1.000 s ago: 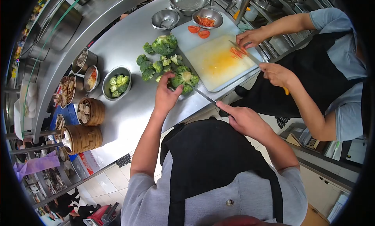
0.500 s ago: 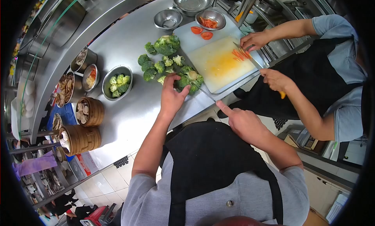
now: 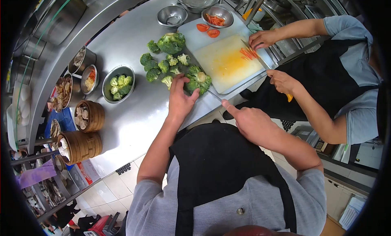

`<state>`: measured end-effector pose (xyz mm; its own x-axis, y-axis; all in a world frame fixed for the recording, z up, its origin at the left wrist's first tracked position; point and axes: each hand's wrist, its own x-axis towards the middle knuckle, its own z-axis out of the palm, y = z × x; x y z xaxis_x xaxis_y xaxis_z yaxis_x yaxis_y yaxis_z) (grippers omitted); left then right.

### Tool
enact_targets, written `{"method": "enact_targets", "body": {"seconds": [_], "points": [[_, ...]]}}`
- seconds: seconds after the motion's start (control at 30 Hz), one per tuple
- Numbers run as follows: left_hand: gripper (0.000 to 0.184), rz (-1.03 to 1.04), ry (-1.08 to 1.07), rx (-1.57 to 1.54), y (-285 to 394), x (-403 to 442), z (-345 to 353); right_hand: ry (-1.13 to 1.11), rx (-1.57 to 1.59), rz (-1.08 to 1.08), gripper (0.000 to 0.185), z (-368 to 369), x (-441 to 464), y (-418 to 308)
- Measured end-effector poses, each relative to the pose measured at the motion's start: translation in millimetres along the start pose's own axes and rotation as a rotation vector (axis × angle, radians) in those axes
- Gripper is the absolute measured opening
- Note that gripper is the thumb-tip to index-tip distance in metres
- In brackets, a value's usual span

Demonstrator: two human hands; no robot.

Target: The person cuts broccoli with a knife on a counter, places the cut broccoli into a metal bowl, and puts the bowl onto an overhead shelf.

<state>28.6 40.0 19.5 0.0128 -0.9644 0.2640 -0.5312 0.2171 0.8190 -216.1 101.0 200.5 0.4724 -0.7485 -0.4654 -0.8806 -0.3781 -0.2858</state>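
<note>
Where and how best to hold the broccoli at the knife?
Probably the rounded left side of the broccoli, coming from the left with fingers and thumb: its bulge suits a curled hold, and the knife meets the near right edge.

A heathered grey, short-sleeved shirt (image 3: 260, 207) with a small round button (image 3: 240, 211) was worn beneath a plain black cloth apron (image 3: 216, 158) with broad black straps (image 3: 185, 219). The left hand (image 3: 181, 100), right hand (image 3: 252, 124) and both forearms (image 3: 157, 152) were bare.

broccoli head (image 3: 200, 78) lies between floret bowl (image 3: 106, 87) at left and cutting board (image 3: 218, 78) at right
</note>
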Motion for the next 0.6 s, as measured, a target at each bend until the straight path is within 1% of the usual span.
{"method": "enact_targets", "body": {"seconds": [0.1, 0.17, 0.2, 0.27, 0.3, 0.4, 0.43, 0.53, 0.6], "points": [[0.051, -0.016, 0.012, -0.039, 0.0, 0.6, 0.5, 0.03, 0.002, -0.018, 0.072, -5.7, 7.0, 4.1], [0.051, -0.034, 0.015, -0.034, -0.3, 0.2, 2.6, -0.045, 0.081, -0.024, 0.071, -16.9, 9.8, 5.0], [0.051, -0.05, 0.016, -0.028, 1.2, 0.3, 3.4, -0.045, 0.081, -0.028, 0.071, -18.2, 11.5, 9.2], [0.052, -0.052, 0.02, -0.03, 3.7, 0.4, 3.7, 0.038, 0.087, -0.145, 0.068, -19.3, 14.5, 19.9], [0.052, -0.056, 0.022, -0.033, 4.9, -0.5, 3.6, 0.023, 0.108, -0.137, 0.064, -26.0, 15.5, 19.3], [0.053, -0.085, 0.046, -0.052, 6.6, -4.2, 6.6, 0.017, 0.091, -0.167, 0.062, -29.7, 20.5, 27.7], [0.053, -0.088, 0.054, -0.045, 7.0, -4.5, 8.2, -0.018, 0.097, -0.174, 0.062, -33.3, 23.4, 29.7], [0.05, -0.114, 0.113, -0.099, 4.5, -5.7, 14.7, -0.01, 0.095, -0.218, 0.062, -34.9, 27.1, 38.4], [0.045, -0.188, 0.21, -0.082, 2.0, -4.2, 21.0, -0.019, 0.091, -0.222, 0.062, -34.9, 28.0, 39.7]]}}
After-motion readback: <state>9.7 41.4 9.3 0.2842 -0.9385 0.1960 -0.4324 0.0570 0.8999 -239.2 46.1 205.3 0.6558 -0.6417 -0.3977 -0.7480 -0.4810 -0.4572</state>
